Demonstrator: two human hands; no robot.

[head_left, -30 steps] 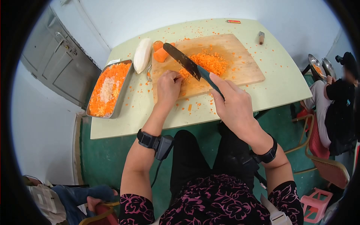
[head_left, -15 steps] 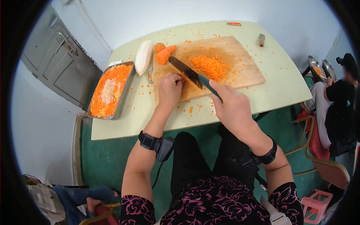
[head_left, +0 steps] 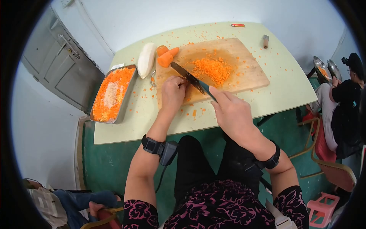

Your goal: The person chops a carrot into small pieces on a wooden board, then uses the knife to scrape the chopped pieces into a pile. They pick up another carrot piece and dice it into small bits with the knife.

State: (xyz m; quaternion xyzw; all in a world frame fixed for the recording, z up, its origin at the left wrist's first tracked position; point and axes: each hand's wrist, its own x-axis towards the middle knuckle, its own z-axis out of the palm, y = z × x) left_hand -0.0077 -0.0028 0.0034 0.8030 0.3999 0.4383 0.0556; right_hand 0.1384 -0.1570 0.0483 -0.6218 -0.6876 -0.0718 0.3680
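My right hand (head_left: 234, 114) grips the dark green handle of a kitchen knife (head_left: 182, 71), whose dark blade points up and left across the wooden cutting board (head_left: 249, 70). My left hand (head_left: 173, 91) is closed at the board's near left part, fingertips curled against the blade. A bit of orange carrot shows at those fingertips, mostly hidden by hand and blade. To the right of the blade lies a heap of chopped carrot (head_left: 213, 70). Larger peeled carrot pieces (head_left: 166, 59) rest at the board's far left corner.
A peeled white radish (head_left: 146, 61) lies left of the board. Beside it stands a metal tray (head_left: 127, 95) of chopped carrot with a pale heap on top. A small red packet (head_left: 238, 25) and a wooden-handled tool (head_left: 266, 41) lie farther back. Another person (head_left: 345, 99) sits at right.
My right hand and the knife have shifted slightly left, and the blade's angle has changed a little. My left hand stays in nearly the same place.
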